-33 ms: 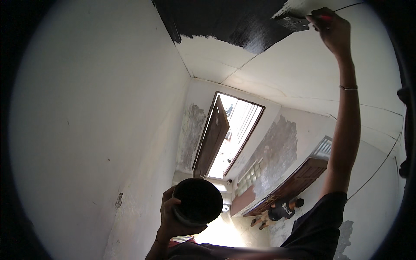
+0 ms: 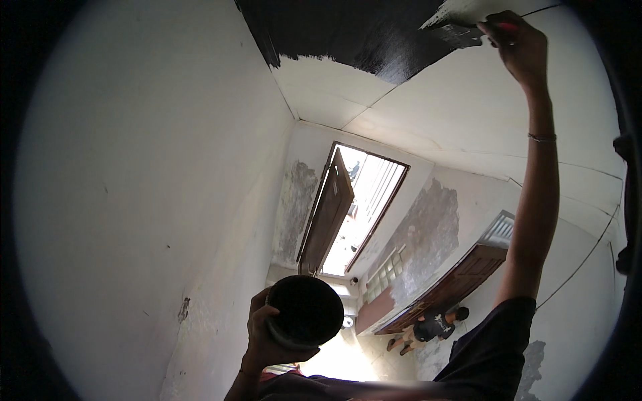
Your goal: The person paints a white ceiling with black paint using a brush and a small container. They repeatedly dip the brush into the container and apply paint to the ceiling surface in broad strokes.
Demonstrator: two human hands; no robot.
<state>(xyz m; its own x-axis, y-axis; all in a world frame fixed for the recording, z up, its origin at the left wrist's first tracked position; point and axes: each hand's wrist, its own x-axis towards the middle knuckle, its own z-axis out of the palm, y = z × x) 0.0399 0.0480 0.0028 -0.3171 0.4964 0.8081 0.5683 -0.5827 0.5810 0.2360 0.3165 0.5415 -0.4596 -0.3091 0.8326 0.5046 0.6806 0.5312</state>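
Observation:
Raised overhead at the upper right, my right hand point(image 2: 521, 50) is closed round the red handle of a paintbrush point(image 2: 461, 35). The dark, wide head of the brush rests at the edge of a wet black painted area point(image 2: 348, 33) on the white ceiling point(image 2: 468, 113). Low in the middle, my left hand point(image 2: 264, 334) grips a round dark tub point(image 2: 306, 311) from its left side, thumb near the rim. The inside of the tub looks black; how full it is cannot be made out.
A white wall point(image 2: 154, 187) runs along the left. Ahead, a brown door point(image 2: 326, 214) stands ajar in a bright doorway. Another person point(image 2: 435, 326) is below at the right, by a brown wooden door point(image 2: 441, 287). A thin cable point(image 2: 582, 260) hangs at the right.
My right hand and forearm have shifted slightly to the right, drawing the paintbrush along the edge of the black paint. My left hand and the tub stay in place.

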